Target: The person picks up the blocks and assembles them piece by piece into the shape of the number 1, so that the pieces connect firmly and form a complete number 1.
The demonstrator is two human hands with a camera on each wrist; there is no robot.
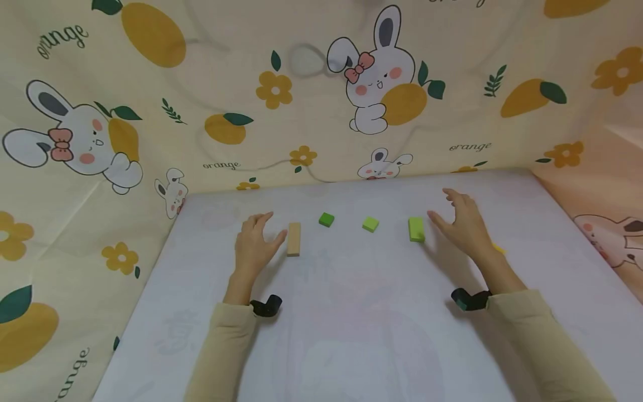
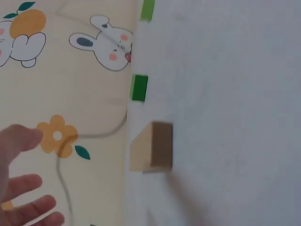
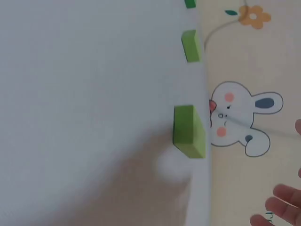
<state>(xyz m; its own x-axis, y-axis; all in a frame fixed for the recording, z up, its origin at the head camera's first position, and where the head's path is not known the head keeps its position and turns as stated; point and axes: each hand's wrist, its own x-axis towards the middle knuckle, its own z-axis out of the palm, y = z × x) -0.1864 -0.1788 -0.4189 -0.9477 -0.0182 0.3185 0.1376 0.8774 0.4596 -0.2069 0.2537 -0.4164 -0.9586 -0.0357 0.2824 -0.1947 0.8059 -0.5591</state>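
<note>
Beside a natural wood block, my left hand hovers with thumb and fingers spread apart. It holds nothing; the left wrist view shows the wooden block apart from the fingers. My right hand is just right of a light green rectangular block, its fingers parted around nothing. In the right wrist view that green block stands away from the fingertips. Between the hands lie a dark green block and a small light green block.
A yellow piece is mostly hidden behind my right wrist. The white tabletop meets a patterned cloth backdrop at its far edge, and cloth also rises at both sides. Black wrist cameras sit on both forearms.
</note>
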